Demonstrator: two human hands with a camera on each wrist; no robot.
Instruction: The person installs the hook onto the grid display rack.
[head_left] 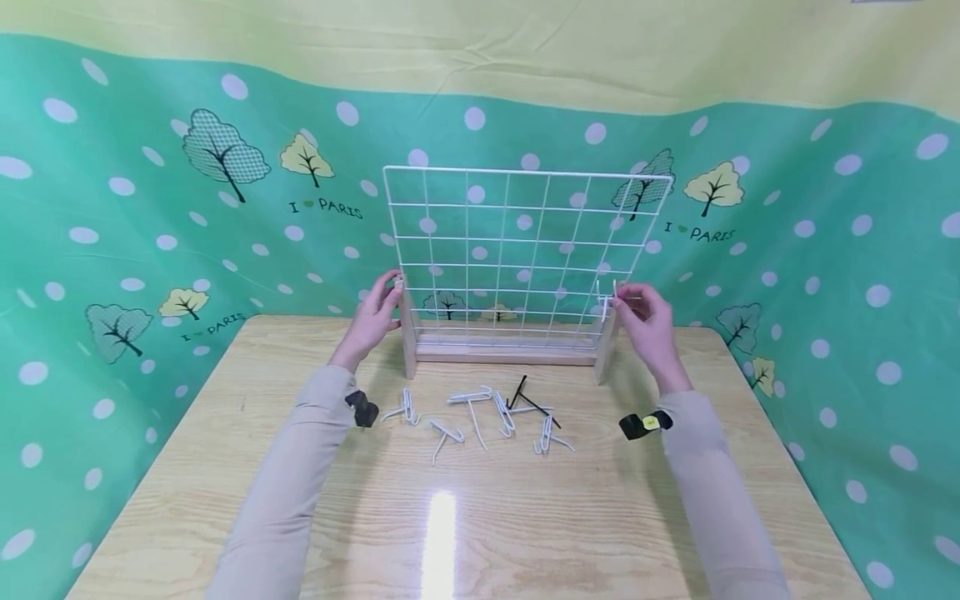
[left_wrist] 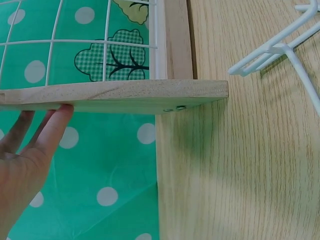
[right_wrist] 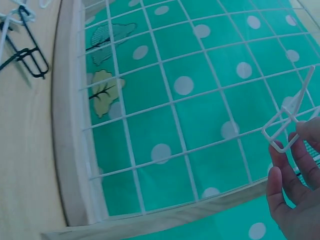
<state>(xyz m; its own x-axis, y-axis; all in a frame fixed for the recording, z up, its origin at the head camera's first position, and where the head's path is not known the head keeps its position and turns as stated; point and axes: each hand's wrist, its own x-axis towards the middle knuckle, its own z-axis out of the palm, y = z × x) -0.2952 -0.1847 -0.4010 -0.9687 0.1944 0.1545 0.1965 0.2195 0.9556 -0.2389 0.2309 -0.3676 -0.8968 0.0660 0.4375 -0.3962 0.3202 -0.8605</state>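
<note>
A white wire grid (head_left: 525,244) stands in a wooden frame, with its bottom bar (head_left: 510,356) between two posts. The fingertips of my left hand (head_left: 370,325) touch the outer side of the left post (head_left: 408,333); the left wrist view shows that hand (left_wrist: 25,170) against the board (left_wrist: 125,90). On the other side, my right hand (head_left: 651,327) pinches a white wire hook (head_left: 604,302) by the grid's right edge. In the right wrist view the hook (right_wrist: 272,133) lies between thumb and fingers of that hand (right_wrist: 300,200), over the grid wires; whether it hangs on them I cannot tell.
Several white hooks (head_left: 471,398) and a black hook (head_left: 534,403) lie loose on the wooden table (head_left: 555,533) in front of the frame. A green dotted cloth (head_left: 315,242) with printed trees hangs behind and at both sides.
</note>
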